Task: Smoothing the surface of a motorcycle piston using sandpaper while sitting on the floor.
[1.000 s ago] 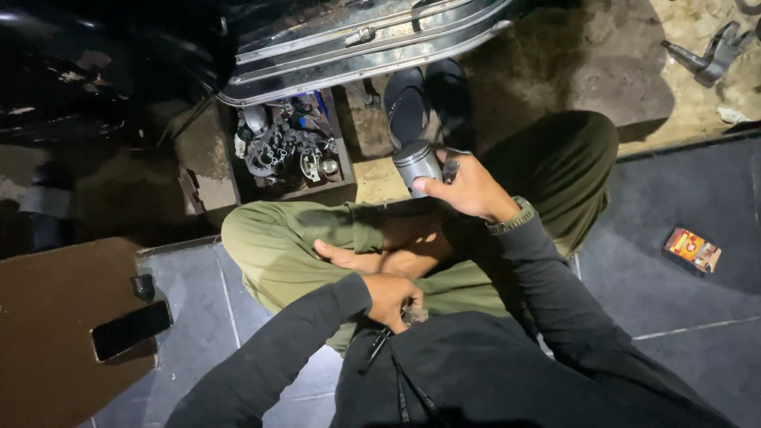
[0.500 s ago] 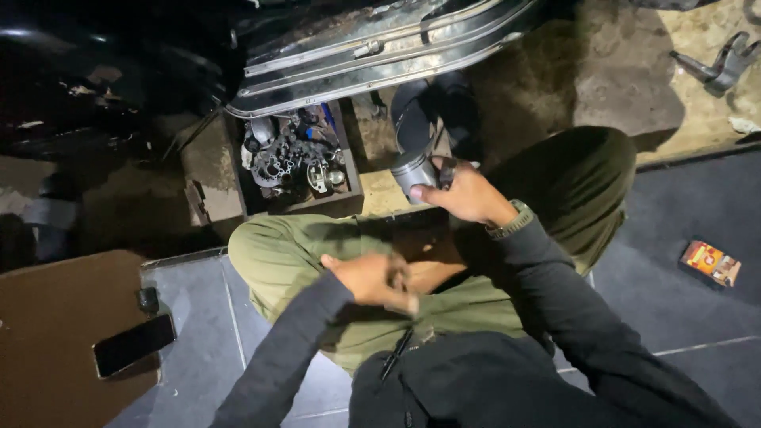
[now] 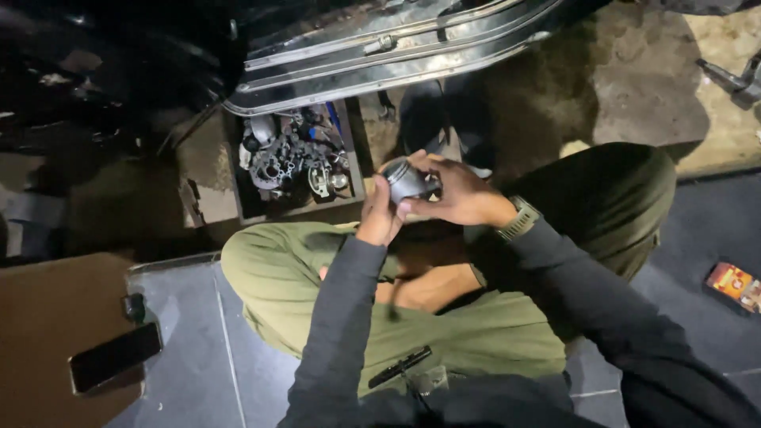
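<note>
Both hands gripped the short grey metal cylinder: right hand wrapped over its far side, left hand clasped beneath. Cylinder sat between them (just beside the tray of dark metal parts).

Two hands, the left hand and right hand, share one metal cylinder. One phone lies at eight o'clock. One parts tray sits at eleven, one small orange box at three.
</note>
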